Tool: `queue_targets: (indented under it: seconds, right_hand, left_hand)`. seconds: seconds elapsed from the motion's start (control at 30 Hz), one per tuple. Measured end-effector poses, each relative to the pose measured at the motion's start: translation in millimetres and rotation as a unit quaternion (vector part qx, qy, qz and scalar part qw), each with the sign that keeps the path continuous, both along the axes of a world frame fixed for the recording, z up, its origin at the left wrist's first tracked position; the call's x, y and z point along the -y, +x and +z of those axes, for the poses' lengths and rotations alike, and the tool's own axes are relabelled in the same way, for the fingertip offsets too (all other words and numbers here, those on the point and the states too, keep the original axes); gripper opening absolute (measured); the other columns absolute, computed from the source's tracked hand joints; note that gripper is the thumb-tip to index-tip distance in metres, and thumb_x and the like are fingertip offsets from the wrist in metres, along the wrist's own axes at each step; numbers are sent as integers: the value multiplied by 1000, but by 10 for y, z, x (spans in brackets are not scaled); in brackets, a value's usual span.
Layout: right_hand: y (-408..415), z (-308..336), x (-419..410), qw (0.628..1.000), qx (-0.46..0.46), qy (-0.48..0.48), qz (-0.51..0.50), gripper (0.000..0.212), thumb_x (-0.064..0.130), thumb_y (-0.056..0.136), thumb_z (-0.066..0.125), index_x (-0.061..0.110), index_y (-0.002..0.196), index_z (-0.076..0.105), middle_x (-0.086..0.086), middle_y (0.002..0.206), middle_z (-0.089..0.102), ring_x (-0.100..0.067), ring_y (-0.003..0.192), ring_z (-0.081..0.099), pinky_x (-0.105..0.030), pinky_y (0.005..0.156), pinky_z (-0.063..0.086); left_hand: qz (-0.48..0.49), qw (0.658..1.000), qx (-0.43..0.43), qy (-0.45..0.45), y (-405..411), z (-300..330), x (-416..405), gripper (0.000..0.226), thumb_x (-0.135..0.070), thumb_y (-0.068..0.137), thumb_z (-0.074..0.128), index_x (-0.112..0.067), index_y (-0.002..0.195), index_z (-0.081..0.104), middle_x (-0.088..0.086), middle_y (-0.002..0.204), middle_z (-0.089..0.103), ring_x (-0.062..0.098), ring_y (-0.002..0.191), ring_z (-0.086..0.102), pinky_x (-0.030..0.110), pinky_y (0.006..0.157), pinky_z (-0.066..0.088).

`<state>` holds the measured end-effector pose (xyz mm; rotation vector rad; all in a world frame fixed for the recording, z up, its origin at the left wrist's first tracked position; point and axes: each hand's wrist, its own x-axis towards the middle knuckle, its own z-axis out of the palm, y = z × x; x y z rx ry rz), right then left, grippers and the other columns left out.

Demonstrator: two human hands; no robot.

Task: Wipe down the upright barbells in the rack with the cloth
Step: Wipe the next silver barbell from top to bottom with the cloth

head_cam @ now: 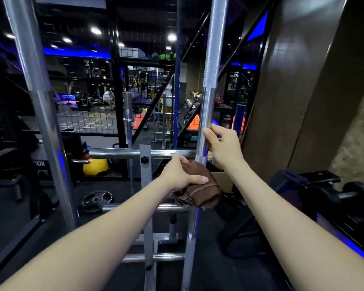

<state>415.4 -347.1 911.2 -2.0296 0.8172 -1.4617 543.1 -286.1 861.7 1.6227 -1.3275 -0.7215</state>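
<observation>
At the gym's barbell rack (149, 154), a person's right hand (223, 143) curls around the smooth lower shaft of an upright barbell (208, 101), fingers wrapped round the steel. Just below, the left hand (179, 175) grips a brown cloth (204, 190) bunched against the same bar — thumb pressed across the fabric. A second upright barbell (36, 91) stands well apart at left, and a yellow ball (95, 166) sits on the floor beyond the rack's chrome rails.
</observation>
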Motion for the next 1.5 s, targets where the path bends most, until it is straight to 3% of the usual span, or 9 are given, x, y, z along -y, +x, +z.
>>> queue_targets:
  seconds: [0.27,0.4,0.47,0.53,0.63,0.97,1.17,1.33,1.5]
  right_hand:
    - [20,3,-57,1000,-3,-13,-8,35,22,97,53,18,62,50,3,52,40,-10,52,31,-30,55,29]
    - [50,-6,-75,1000,6,-1,-28,34,22,98,51,2,70,53,0,52,39,-10,50,31,-29,52,29]
    - [56,-19,-70,998,6,-12,-55,35,21,98,51,-1,70,52,2,54,37,-12,52,30,-29,54,30]
    - [71,-34,-56,996,12,-29,-80,38,19,98,51,5,63,45,2,54,33,-12,53,28,-29,55,26]
    - [97,-48,-41,991,19,-37,-125,45,18,98,51,20,58,31,7,52,27,-8,53,23,-29,52,21]
    - [107,-11,-193,983,0,-49,-180,46,17,98,50,19,55,33,7,54,29,-8,56,26,-27,53,24]
    - [92,-110,-25,984,34,-27,-172,52,26,97,50,30,48,35,12,53,26,-13,56,24,-31,56,23]
    - [46,-103,-37,983,27,-38,-180,50,26,98,49,26,52,30,13,50,26,-12,55,25,-32,57,25]
    - [35,-118,-113,980,31,-61,-188,47,23,99,50,22,56,30,9,53,27,-7,54,24,-26,53,23]
  left_hand:
    - [57,991,35,-117,-61,-104,-106,52,-29,69,83,-16,114,61,1,109,62,17,99,58,27,85,44]
    - [27,986,66,-154,-166,-201,-120,42,-27,92,59,-14,132,48,0,119,48,11,105,46,16,84,30]
    - [14,987,67,-142,-234,-265,-54,43,-31,97,49,-14,135,40,8,128,40,25,112,47,27,97,33]
    - [8,991,63,-116,-311,-356,18,58,-41,94,50,-12,139,29,12,132,31,39,115,45,43,103,35]
    - [12,985,125,-120,-345,-430,80,85,-55,82,61,-9,142,22,12,131,28,38,117,40,45,103,34]
    - [-40,931,266,-247,-29,156,250,73,-56,87,49,-3,132,28,18,121,38,39,110,49,45,86,46]
    - [-68,948,290,-113,-80,-442,153,81,-63,85,47,-5,136,22,17,123,39,36,106,58,40,82,49]
    - [-83,926,340,-140,-28,-231,223,86,-65,86,43,-6,143,18,17,128,38,37,111,54,42,84,46]
    - [-43,920,336,-198,-103,6,263,75,-65,85,42,-6,129,29,15,118,42,37,99,59,40,69,46]
